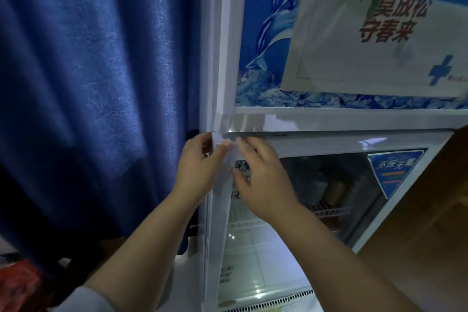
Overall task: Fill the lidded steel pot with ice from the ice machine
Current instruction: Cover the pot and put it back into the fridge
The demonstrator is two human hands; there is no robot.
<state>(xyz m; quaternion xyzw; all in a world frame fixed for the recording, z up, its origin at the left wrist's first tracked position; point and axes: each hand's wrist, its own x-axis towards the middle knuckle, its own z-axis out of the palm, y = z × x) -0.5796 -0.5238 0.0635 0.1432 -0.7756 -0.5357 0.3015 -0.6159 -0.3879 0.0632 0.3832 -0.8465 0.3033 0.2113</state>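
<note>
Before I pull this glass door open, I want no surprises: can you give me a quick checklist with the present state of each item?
1. Left hand grips the top corner of the white-framed glass door: ok.
2. Right hand rests flat on the door frame: ok.
3. Blue curtain clear of the door edge: not ok, it hangs right beside it.
4. Lidded steel pot within reach: cannot tell, not in view.
5. Ice inside: cannot tell.

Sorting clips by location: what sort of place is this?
Probably a small shop or back room: a glass-door display cooler holding drink cans, a printed notice taped above, and a blue curtain beside it.
</note>
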